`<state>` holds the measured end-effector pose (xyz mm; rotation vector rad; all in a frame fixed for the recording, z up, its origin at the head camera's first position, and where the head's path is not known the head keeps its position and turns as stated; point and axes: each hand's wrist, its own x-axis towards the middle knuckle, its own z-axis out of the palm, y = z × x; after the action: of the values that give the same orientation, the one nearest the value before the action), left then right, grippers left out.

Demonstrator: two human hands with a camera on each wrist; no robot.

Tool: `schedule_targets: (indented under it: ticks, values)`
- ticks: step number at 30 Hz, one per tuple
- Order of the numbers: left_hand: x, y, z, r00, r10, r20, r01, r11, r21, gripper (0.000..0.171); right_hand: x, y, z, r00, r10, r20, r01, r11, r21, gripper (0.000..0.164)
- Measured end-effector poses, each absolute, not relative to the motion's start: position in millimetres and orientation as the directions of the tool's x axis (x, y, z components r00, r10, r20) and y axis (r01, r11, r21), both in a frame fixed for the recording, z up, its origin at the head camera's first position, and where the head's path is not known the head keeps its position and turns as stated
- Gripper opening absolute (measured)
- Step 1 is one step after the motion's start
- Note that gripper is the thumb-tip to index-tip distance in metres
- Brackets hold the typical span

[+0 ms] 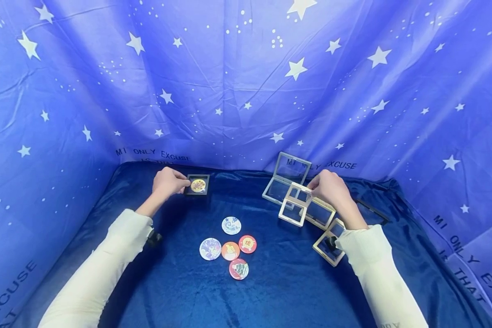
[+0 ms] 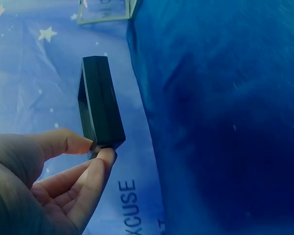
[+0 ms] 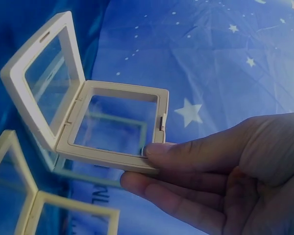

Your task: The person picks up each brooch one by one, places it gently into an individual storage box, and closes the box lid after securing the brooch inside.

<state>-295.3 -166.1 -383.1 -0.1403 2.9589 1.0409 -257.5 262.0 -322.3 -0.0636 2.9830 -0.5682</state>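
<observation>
My left hand (image 1: 168,182) pinches a closed black display case (image 2: 105,103) by one corner, thumb on one face and fingers on the other. A round yellow badge (image 1: 198,185) shows inside its window. On the other side, my right hand (image 1: 331,186) grips a beige display case (image 3: 108,159) between thumb and fingers at one corner. That case is unfolded at its hinge, and both clear windows show no badge. Behind it a pale grey-green case (image 1: 275,197) stands unfolded, with a yellowish case (image 1: 320,226) beside it under the right hand.
Several round badges lie in a cluster mid-table, among them a blue-white one (image 1: 231,225), an orange one (image 1: 230,251) and a red one (image 1: 248,244). Another unfolded gold case (image 1: 324,258) lies by the right sleeve, with a black case (image 1: 375,212) beyond the wrist. A starry curtain (image 1: 229,91) surrounds the blue-covered table.
</observation>
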Motion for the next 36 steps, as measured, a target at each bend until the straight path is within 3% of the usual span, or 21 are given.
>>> schedule_targets:
  ticks: [12,36]
  values:
    - [-289,-198,-389,-0.986,-0.156,-0.057,-0.159,0.79,0.592,0.03,-266,228,-315,-0.995,-0.102,-0.016,-0.089,0.921,-0.38,0.019]
    - [-285,-236,-406,-0.963,-0.258,-0.075,-0.253,0.777,0.576,0.033,-275,199,-352,-0.979,-0.204,0.015,-0.194,0.905,-0.38,0.016]
